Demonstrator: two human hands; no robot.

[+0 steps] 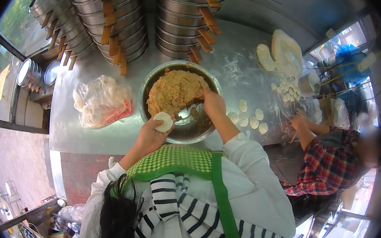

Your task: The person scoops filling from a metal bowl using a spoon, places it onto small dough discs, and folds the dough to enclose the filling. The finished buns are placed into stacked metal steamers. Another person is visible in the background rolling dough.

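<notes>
A round dough wrapper (163, 122) lies in my left hand (151, 134), which is at the near left rim of a steel mixing bowl (195, 141). The bowl holds a large mound of ground filling (174, 91). At the right edge of the mound is my right hand (214, 104), its fingertips against the filling; whether it grips a tool there I cannot tell. Several flat dough rounds (243, 120) lie on the steel table just right of the bowl.
Stacked steamer trays (176, 20) with wooden handles rise behind the bowl. A plastic bag (101, 102) sits left. At right, a co-worker (332, 158) in plaid has both hands near small dough pieces (288, 91); a large dough slab (286, 52) lies beyond.
</notes>
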